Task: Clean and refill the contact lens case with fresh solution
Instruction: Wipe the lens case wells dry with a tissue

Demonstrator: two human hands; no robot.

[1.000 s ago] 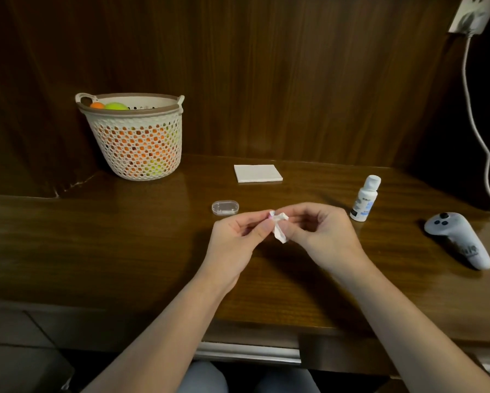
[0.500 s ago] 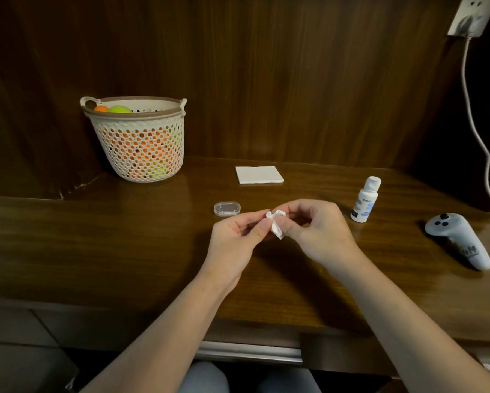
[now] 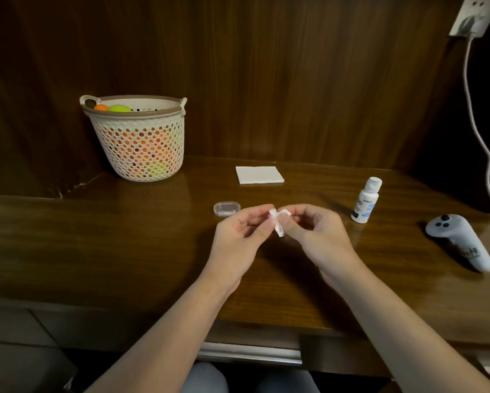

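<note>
**A:** Head view first: what are the hands doing?

**B:** Both are raised just above the table (image 3: pixel 124 251), close together. The left hand (image 3: pixel 235 239) and right hand (image 3: pixel 314 231) pinch a small twisted white tissue (image 3: pixel 278 222) between fingertips and thumbs, one hand on each side of it. The other fingers are curled in.

**A:** Where is the case?

**B:** The case (image 3: pixel 227 208) lies flat on the table, just beyond the left hand, not touched. It is a clear oval with its lid on. I cannot tell whether anything is inside.

**A:** And the solution?

**B:** The bottle (image 3: pixel 365 201) stands upright to the right of the right hand, apart from it. It is white with a white cap on. Its label has blue and dark patches, but the print is too small to read.

**A:** Anything else in this view?

**B:** A folded white pad (image 3: pixel 259 175) lies farther back, behind the hands. A perforated basket (image 3: pixel 141 140) stands at the back left, with orange and green balls inside. A grey controller (image 3: pixel 459 239) lies at the far right; it carries a dark mark I cannot read. A white cable (image 3: pixel 476 131) hangs from a wall socket (image 3: pixel 470 18) at the top right.
</note>
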